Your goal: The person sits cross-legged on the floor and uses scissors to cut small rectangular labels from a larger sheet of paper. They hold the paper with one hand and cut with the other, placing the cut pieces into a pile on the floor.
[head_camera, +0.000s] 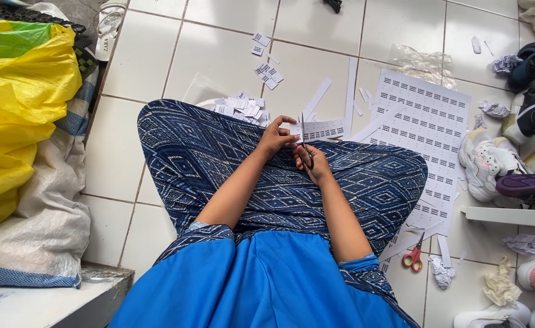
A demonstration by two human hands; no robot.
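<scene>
The trousers (219,158) were dark blue with a white diamond pattern, the shirt (249,285) plain bright blue. The paper strip (319,129) and the sheet (428,121) were white with rows of black marks. The scissors (307,152) had black handles; a second pair (412,258) had red ones. The floor tiles (213,54) were white, the sack (18,103) yellow with green.

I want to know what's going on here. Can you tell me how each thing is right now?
Left hand: pinching the paper strip.
Right hand: gripping the black scissors.
Black scissors: blades up, cutting the strip.
Paper strip: partly cut, held over the lap.
Printed sheet: flat on the floor, uncut rows left.
Cut labels: loose in a pile.
Red scissors: lying unused on the floor.
</scene>
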